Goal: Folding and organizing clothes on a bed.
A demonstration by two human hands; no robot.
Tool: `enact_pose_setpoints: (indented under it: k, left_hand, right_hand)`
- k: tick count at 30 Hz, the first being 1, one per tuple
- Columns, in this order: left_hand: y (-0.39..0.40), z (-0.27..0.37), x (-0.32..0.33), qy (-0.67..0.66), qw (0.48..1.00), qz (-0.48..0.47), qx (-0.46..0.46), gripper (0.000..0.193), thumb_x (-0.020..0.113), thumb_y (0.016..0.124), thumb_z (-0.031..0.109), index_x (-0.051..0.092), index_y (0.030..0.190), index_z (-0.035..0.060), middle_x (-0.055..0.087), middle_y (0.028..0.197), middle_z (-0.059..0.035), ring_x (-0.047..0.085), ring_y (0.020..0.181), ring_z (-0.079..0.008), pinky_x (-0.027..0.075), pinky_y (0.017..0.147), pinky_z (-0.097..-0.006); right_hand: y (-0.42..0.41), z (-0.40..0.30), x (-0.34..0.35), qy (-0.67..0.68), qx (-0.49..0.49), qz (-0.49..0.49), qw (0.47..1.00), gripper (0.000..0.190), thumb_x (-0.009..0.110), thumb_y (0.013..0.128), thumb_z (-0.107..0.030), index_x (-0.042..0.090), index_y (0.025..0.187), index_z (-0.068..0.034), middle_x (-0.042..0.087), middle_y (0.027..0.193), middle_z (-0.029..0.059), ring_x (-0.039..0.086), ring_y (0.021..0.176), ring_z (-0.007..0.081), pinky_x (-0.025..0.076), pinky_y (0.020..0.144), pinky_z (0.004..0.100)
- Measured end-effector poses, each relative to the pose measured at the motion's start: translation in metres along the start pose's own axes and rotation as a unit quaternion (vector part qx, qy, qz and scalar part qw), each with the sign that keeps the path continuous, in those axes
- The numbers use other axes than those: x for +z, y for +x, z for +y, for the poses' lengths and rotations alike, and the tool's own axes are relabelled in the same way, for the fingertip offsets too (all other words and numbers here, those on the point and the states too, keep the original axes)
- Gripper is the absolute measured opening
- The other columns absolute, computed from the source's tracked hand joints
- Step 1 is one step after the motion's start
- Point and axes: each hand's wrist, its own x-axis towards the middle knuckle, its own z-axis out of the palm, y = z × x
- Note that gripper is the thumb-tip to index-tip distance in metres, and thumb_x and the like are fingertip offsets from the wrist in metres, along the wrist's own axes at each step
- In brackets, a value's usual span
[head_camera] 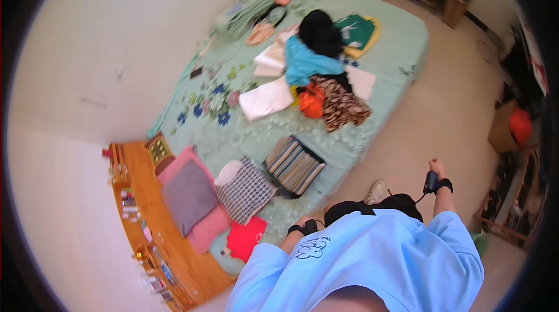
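Note:
My left hand (303,221), with a black strap and small device at the wrist, hangs beside the near edge of the bed (393,19); its fingers are partly hidden. Out to the right over the floor, my right hand (436,166) is curled, with nothing visible in it. Nearest my left hand lie a red cloth (246,238), a houndstooth garment (245,189) and folded striped fabric (295,165). Farther up the bed is a loose heap: a blue garment (308,63), a black one (321,32), a leopard-print one (340,104), orange cloth (311,101) and folded white cloth (266,98).
Grey (190,196) and pink (205,235) pillows rest against a wooden headboard (174,242) with small items on its shelves. A green garment (356,32) and a phone-like dark object (196,72) lie on the bed. At right stand a cardboard box (501,128) and a shoe rack (506,198).

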Motion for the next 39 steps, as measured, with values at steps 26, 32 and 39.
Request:
enact_pose_setpoints:
  k: [26,32,39]
  left_hand:
    - [0.237,0.273,-0.013,-0.02,0.999,-0.024,0.027,0.038,0.052,0.061,0.037,0.058,0.074,0.0012,0.056,0.073,-0.0155,0.054,0.068,-0.0252,0.04,0.062,-0.0322]
    - [0.259,0.357,-0.053,-0.138,0.971,0.19,-0.048,0.042,0.055,0.058,0.031,0.052,0.085,-0.0001,0.048,0.094,-0.021,0.037,0.092,-0.0333,0.027,0.082,-0.0348]
    - [0.288,0.435,-0.134,0.073,0.918,0.376,-0.101,0.045,0.054,0.06,0.019,0.043,0.102,0.0052,0.004,0.126,-0.0191,0.016,0.112,-0.0362,0.028,0.082,-0.0472]
  right_hand:
    - [-0.1,0.184,-0.014,0.58,0.453,0.042,0.676,0.027,0.041,0.072,-0.027,0.052,0.073,-0.002,0.05,0.06,0.0094,0.049,0.05,0.0216,0.038,0.038,0.0312]
    - [-0.01,0.162,-0.085,0.534,0.451,0.173,0.694,0.03,0.039,0.075,-0.031,0.047,0.083,-0.003,0.052,0.063,0.009,0.05,0.05,0.0221,0.037,0.039,0.0302]
    - [0.067,0.084,-0.237,0.323,0.286,0.079,0.899,0.025,0.046,0.074,-0.027,0.045,0.087,-0.005,0.054,0.066,0.0093,0.053,0.055,0.0204,0.038,0.038,0.0278]
